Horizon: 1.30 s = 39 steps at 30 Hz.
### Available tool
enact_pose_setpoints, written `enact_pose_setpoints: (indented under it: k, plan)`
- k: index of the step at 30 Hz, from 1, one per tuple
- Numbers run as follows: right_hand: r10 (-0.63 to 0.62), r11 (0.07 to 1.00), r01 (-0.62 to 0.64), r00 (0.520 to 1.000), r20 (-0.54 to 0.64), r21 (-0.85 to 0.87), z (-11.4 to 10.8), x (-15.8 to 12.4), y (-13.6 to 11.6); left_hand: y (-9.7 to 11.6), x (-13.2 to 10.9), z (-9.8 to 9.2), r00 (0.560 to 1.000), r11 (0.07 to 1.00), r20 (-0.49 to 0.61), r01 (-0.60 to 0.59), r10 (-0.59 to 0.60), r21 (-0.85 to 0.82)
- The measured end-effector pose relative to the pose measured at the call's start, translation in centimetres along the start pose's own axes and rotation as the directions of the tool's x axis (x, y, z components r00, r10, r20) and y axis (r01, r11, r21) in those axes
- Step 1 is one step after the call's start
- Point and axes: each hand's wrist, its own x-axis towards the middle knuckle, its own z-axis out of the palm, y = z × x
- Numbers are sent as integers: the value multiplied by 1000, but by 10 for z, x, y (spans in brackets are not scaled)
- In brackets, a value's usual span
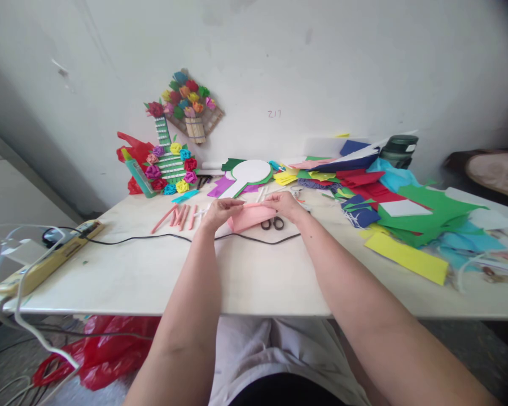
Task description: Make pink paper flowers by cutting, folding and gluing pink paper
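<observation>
Between my two hands a sheet of pink crepe paper [250,217] hangs by its upper edge, which looks rolled or folded over. My left hand [220,213] pinches the left end of that edge, and my right hand [284,205] pinches the right end. Just behind the sheet, scissors [273,223] lie on the table with their black handles showing and their blades hidden. Several thin pink paper rolls [180,216] rest to the left of my left hand. A white round-headed paper shape with a green border [250,171] lies beyond my hands.
A black cable [144,239] crosses the table from a power strip [55,259]. Coloured paper sheets [423,214] pile up on the right, near a dark jar [399,150]. A glue bottle [139,176] and a paper-flower guitar [171,163] stand at the back left.
</observation>
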Motion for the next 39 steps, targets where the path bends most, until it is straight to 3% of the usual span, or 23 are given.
enact_pose_setpoints:
  k: [5, 9, 17, 23, 26, 30, 33, 36, 39]
  plan:
    - [-38, 991, 42, 999, 33, -128, 3, 0, 0, 5, 1, 4, 995, 948, 41, -98, 90, 303]
    - [-68, 971, 78, 996, 54, -224, 5, 0, -1, 11, -1, 16, 992, 864, 94, -119, 83, 490]
    - [-126, 945, 147, 988, 89, -292, 4, -1, -3, 12, 1, 22, 992, 756, 123, -91, 14, 649]
    - [-81, 975, 84, 996, 26, -204, 6, -1, -5, 18, -2, 22, 991, 833, 121, -19, -58, 553]
    - [-42, 994, 40, 999, -20, -106, 6, -3, -9, 19, -3, 21, 994, 911, 91, 21, -64, 411]
    - [24, 995, -25, 1000, -18, -95, 6, -3, -9, 9, 0, 20, 989, 980, 93, 101, -118, 174]
    - [9, 980, -19, 998, -55, -196, 5, -1, -6, -1, 4, 19, 990, 990, 64, 125, -129, 61]
    - [-82, 918, 5, 981, -178, -396, 4, 2, -4, -7, 6, 18, 990, 990, 48, 137, -136, -22]
    - [-154, 891, -5, 938, -312, -455, 3, 5, -1, -10, 6, 18, 986, 983, 40, 165, -162, -80]
